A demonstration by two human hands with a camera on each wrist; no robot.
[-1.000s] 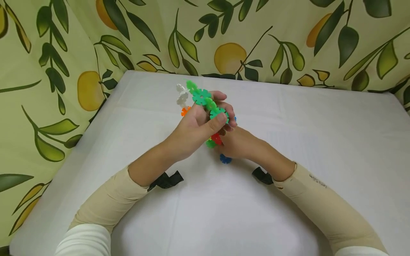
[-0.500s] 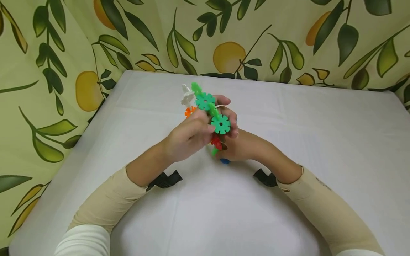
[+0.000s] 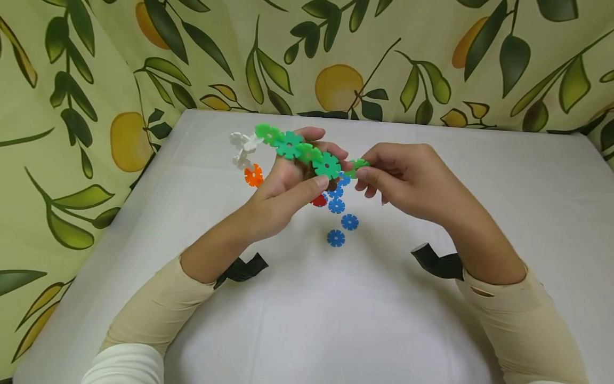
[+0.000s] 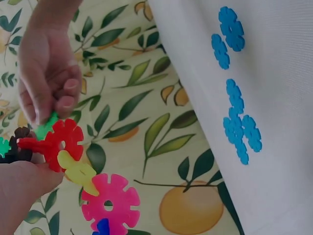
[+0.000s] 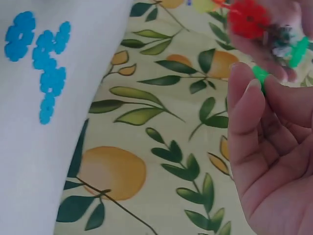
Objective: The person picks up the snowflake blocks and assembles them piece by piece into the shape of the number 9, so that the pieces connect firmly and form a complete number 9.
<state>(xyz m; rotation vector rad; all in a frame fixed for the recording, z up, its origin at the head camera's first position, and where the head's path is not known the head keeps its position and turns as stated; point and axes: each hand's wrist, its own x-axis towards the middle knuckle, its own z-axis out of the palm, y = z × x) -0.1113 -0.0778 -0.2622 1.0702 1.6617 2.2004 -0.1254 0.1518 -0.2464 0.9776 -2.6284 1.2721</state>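
My left hand [image 3: 278, 200] holds up a chain of slotted flower-shaped plastic discs, pinching a teal disc [image 3: 328, 166] at its right end. Light green and teal discs lead left to white discs [image 3: 243, 159] and an orange disc [image 3: 253, 175]. Red [image 4: 62, 145], yellow and pink discs [image 4: 110, 201] of the chain show in the left wrist view. My right hand [image 3: 414, 184] pinches a light green disc [image 3: 357, 167] between thumb and forefinger, close beside the teal one. Whether those two touch cannot be told. Part of the chain is hidden behind the left hand.
Several loose blue discs [image 3: 349, 222] lie on the white-covered table [image 3: 307, 320] below the hands, some overlapping in the wrist views. A curtain [image 3: 288, 58] printed with leaves and fruit stands behind the table. Black straps [image 3: 437, 264] stick out from both sleeves.
My right hand has come from beneath the left hand out to the right and up, now with a light green disc. The left hand tilted the chain leftward; the blue discs came into view.
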